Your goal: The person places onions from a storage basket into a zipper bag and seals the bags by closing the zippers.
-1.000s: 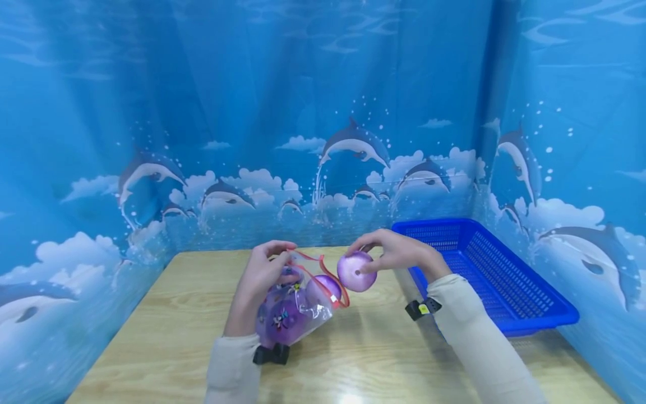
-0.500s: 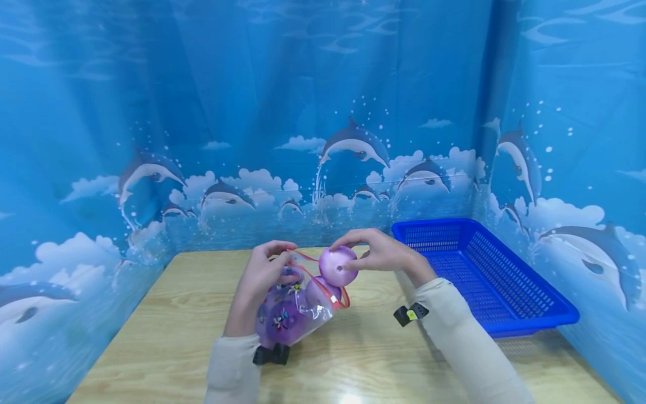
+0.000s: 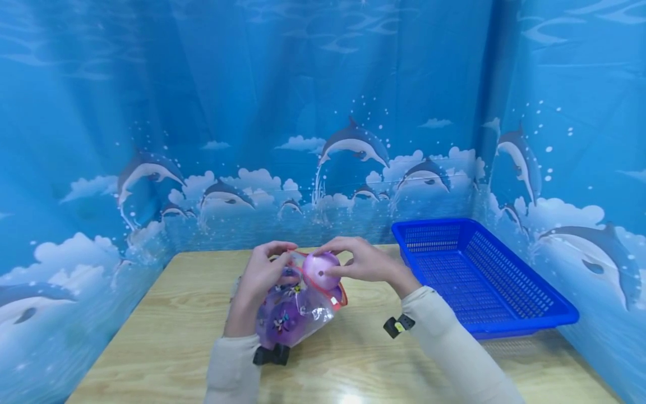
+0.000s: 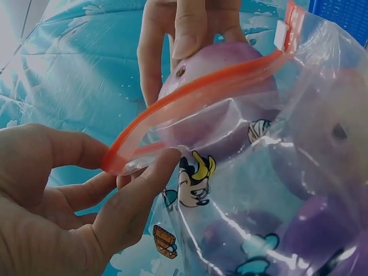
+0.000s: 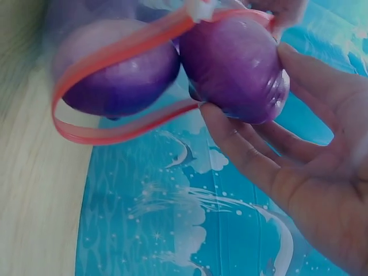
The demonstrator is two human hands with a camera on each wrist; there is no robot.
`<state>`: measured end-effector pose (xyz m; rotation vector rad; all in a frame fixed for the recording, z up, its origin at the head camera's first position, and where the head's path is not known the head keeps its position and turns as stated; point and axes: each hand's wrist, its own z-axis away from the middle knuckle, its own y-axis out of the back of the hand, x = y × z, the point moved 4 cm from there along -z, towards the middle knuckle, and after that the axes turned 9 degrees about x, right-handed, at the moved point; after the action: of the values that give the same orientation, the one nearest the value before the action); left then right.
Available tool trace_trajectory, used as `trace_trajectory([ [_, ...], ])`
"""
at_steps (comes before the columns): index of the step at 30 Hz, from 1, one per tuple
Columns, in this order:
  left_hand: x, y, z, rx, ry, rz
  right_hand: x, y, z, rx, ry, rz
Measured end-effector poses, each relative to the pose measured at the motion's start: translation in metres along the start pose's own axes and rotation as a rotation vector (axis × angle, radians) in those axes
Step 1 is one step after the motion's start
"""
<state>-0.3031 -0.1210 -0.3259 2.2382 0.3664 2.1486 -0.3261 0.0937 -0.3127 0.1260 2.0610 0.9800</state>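
The right hand [image 3: 365, 262] grips a purple ball [image 3: 321, 270] with curled fingers and holds it right at the red-rimmed mouth of a clear zip bag [image 3: 298, 306], the ball partly past the rim. The left hand [image 3: 259, 275] pinches the near edge of that mouth between thumb and fingers, holding the bag, with more purple balls inside, just above the wooden worktop [image 3: 166, 336]. A blue basket [image 3: 525, 303] stands on the worktop to the right, apart from both hands.

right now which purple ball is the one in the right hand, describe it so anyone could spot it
On the wooden table, left of the blue basket, a clear zip bag holds purple balls. The wanted ball sits at its red mouth, paler, pinched by the right hand.
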Motion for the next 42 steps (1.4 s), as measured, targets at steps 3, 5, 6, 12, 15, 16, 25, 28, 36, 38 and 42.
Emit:
trace_trajectory([
  [3,0.000,0.000,0.000,0.002,0.004,0.006,0.000,-0.004,0.000,-0.012,0.014,0.004],
  [5,0.000,0.001,0.000,0.007,0.010,0.001,-0.001,-0.005,0.000,-0.013,0.019,-0.004],
  [6,0.000,0.001,0.000,0.011,0.011,-0.003,-0.001,-0.006,0.000,-0.015,0.013,-0.010],
  [12,0.001,0.002,0.000,0.016,0.005,-0.014,0.000,-0.008,-0.001,0.008,-0.013,-0.017],
  [15,0.000,0.003,-0.001,0.015,0.011,-0.007,0.000,-0.009,-0.002,0.041,-0.025,0.007],
  [16,0.000,0.003,-0.001,0.017,0.013,-0.004,0.000,-0.009,-0.003,0.050,-0.029,0.012],
  [25,0.001,0.006,-0.001,0.030,0.008,0.009,-0.003,-0.015,-0.004,0.046,-0.050,0.019],
  [28,0.002,0.006,-0.002,0.029,0.007,0.005,-0.004,-0.017,-0.004,0.046,-0.040,0.023],
  [36,0.002,0.007,-0.002,0.023,0.003,0.003,-0.004,-0.026,-0.008,0.071,-0.021,0.001],
  [38,0.003,0.008,-0.002,0.023,-0.007,0.001,-0.004,-0.028,-0.009,0.079,-0.009,0.004],
  [42,0.005,0.008,0.000,0.020,-0.017,-0.002,-0.002,-0.031,-0.009,0.085,0.029,0.025],
])
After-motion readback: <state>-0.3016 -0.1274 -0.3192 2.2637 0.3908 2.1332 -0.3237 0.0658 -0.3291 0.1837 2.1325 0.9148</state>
